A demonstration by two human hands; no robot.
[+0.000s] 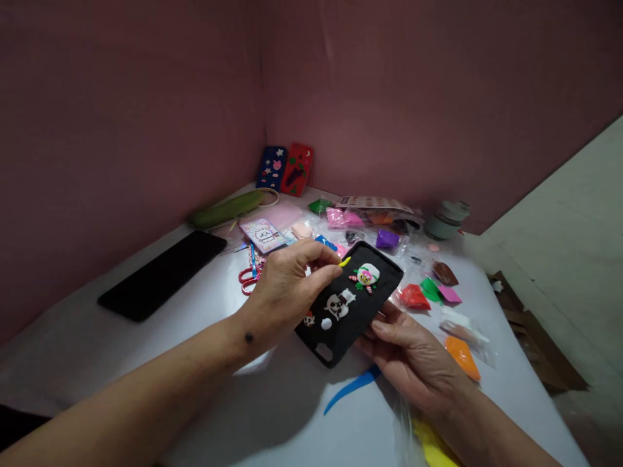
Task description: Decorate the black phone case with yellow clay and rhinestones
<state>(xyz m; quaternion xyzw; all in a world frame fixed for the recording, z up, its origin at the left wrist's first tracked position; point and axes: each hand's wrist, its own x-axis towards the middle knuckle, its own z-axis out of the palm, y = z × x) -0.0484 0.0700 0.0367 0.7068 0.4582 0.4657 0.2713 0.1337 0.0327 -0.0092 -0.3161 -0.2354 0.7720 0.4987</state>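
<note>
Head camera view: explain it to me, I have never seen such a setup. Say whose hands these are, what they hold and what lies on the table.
There is no machine: one camera sits on a person's head and looks down at their two bare hands. The left hand pinches a small yellow clay strip over a black phone case, which the right hand holds from below. White and pink clay figures sit on the case. On the white table lie small bags of coloured clay, red-handled scissors, a flat black slab and a blue curved strip. A blue decorated case and a red decorated case lean against the pink wall.
</note>
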